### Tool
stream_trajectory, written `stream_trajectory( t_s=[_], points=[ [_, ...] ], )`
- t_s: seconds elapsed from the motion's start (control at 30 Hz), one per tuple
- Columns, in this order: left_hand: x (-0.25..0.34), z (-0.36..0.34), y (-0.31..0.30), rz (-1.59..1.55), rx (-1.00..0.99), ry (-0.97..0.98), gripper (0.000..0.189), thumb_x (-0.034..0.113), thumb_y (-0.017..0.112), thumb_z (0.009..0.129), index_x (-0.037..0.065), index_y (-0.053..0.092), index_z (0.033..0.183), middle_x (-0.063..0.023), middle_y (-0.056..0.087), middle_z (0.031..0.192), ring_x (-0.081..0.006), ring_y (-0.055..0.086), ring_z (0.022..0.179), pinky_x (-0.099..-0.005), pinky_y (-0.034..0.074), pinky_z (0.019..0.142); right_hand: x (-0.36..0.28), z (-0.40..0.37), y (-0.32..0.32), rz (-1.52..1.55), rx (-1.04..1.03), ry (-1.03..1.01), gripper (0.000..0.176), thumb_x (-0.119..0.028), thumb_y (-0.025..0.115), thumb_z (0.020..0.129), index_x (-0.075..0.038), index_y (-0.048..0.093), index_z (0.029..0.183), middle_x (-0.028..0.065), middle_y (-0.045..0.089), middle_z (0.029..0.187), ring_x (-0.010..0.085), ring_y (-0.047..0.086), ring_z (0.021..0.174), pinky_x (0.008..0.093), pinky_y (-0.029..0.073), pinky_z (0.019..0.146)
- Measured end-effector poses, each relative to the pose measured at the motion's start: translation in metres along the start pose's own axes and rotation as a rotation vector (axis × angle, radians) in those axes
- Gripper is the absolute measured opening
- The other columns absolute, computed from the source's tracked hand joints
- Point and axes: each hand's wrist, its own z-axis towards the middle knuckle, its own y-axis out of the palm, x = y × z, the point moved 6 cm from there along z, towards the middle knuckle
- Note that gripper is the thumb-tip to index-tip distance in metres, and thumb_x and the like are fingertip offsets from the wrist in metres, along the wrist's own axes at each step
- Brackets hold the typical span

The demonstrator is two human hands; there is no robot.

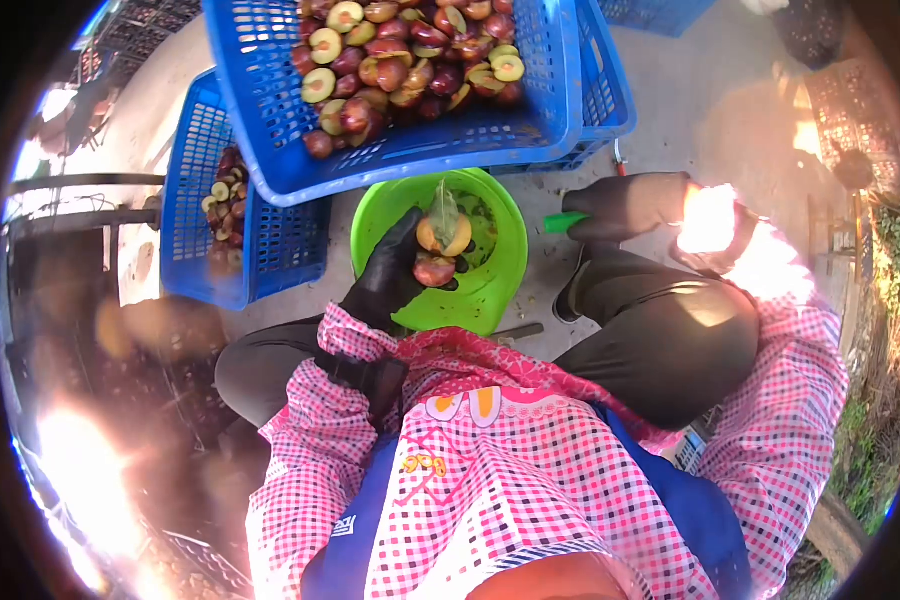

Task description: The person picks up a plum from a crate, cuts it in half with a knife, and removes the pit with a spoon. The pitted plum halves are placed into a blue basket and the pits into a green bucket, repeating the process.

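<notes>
My left hand (388,268), in a black glove, is closed around plums over a bright green basin (367,225). Two fruits show in it: a yellowish plum (457,236) with a green leaf (444,208) lying on it, and a redder plum (433,269) just below. My right hand (625,207), also black-gloved, is off to the right of the basin, wrapped round a green handle (565,222). Whatever the handle belongs to is hidden by the glove. Dark bits and scraps lie on the basin's bottom.
Beyond the basin, a large blue crate (270,150) holds many cut plums (390,72), stacked on another crate. A second blue crate (195,240) with plums stands at left. My bent knees flank the basin. A flat strip-like object (518,332) lies on the floor near the basin.
</notes>
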Motion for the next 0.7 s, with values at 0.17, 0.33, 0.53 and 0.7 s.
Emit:
stream_trajectory(
  t_s=[0.17, 0.33, 0.53, 0.7],
  points=[
    [0.009, -0.044, 0.027, 0.333, 0.102, 0.289, 0.052, 0.047, 0.046, 0.099, 0.005, 0.05, 0.13, -0.0124, 0.064, 0.109, -0.0227, 0.067, 0.083, -0.0349, 0.056, 0.064, -0.073, -0.039, -0.022, 0.281, 0.379, -0.36, 0.032, -0.028, 0.057, 0.096, 0.001, 0.055, 0.109, 0.0181, 0.064, 0.094, 0.0296, 0.065, 0.083, 0.0418, 0.051, 0.07],
    [0.005, -0.067, 0.045, 0.336, -0.001, 0.319, 0.049, 0.048, 0.046, 0.099, 0.007, 0.051, 0.126, -0.0094, 0.063, 0.104, -0.02, 0.066, 0.081, -0.0319, 0.055, 0.065, -0.135, -0.015, -0.024, 0.612, 0.913, -0.543, 0.029, -0.022, 0.069, 0.09, -0.003, 0.059, 0.109, 0.0068, 0.067, 0.101, 0.0124, 0.063, 0.087, 0.0337, 0.052, 0.069],
    [0.004, -0.089, 0.042, 0.249, 0.103, 0.394, 0.04, 0.037, 0.044, 0.103, 0.003, 0.053, 0.123, -0.0065, 0.063, 0.101, -0.0137, 0.063, 0.075, -0.0251, 0.053, 0.065, -0.107, -0.046, -0.027, 0.198, 1.403, -0.071, 0.034, -0.029, 0.074, 0.084, -0.006, 0.06, 0.104, 0.0109, 0.063, 0.066, 0.0259, 0.061, 0.061, 0.0358, 0.049, 0.062],
    [0.0, -0.084, 0.019, 0.316, 0.028, 0.558, 0.05, 0.049, 0.042, 0.099, 0.006, 0.052, 0.123, -0.0114, 0.064, 0.099, -0.0194, 0.064, 0.076, -0.03, 0.053, 0.065, -0.102, -0.085, -0.03, 0.15, 1.461, -0.274, 0.028, -0.019, 0.073, 0.086, -0.004, 0.063, 0.107, 0.0122, 0.064, 0.087, 0.022, 0.061, 0.07, 0.0322, 0.049, 0.066]
  ],
)
